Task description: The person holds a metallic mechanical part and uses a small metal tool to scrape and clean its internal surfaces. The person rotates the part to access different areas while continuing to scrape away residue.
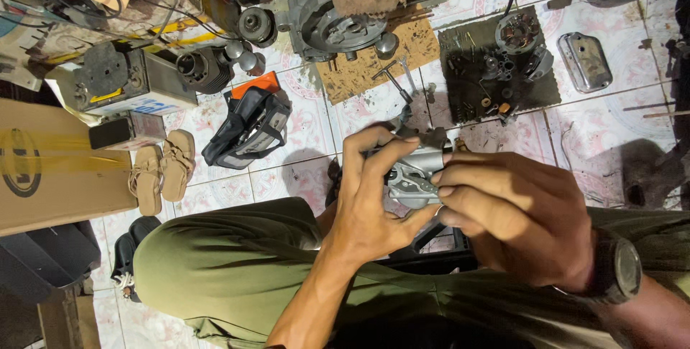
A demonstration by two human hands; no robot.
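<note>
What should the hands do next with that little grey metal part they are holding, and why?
Probably turn the grey metal part a little for a better look. Both the left hand and the right hand grip it above the lap, and the fingers cover much of it. No tool is in either hand, so checking it seems likelier than fastening anything.

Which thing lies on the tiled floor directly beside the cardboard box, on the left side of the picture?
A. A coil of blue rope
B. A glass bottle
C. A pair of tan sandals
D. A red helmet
C. A pair of tan sandals lies side by side on the tiled floor, next to the cardboard box; no helmet, rope or bottle shows there.
</note>
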